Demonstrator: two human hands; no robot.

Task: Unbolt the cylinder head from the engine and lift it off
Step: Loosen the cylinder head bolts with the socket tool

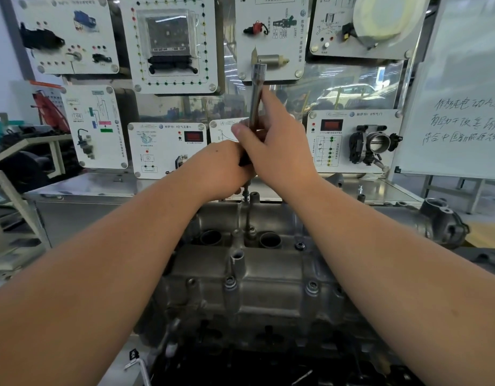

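A grey cast cylinder head (257,277) sits on the engine below me, with two round bores and several bolts along its top. A long steel socket wrench (256,96) stands nearly upright above the head's far edge. My right hand (277,146) grips the wrench shaft near its middle. My left hand (221,168) is closed around its lower part. Below my hands a thin shaft (247,213) runs down to a bolt between the two bores. The wrench's lower end is hidden by my hands.
Behind the engine stands a metal bench (101,188) and a wall of white training panels (168,43) with car parts. A whiteboard (458,107) stands at the right. A metal tool (140,366) lies at the engine's near left.
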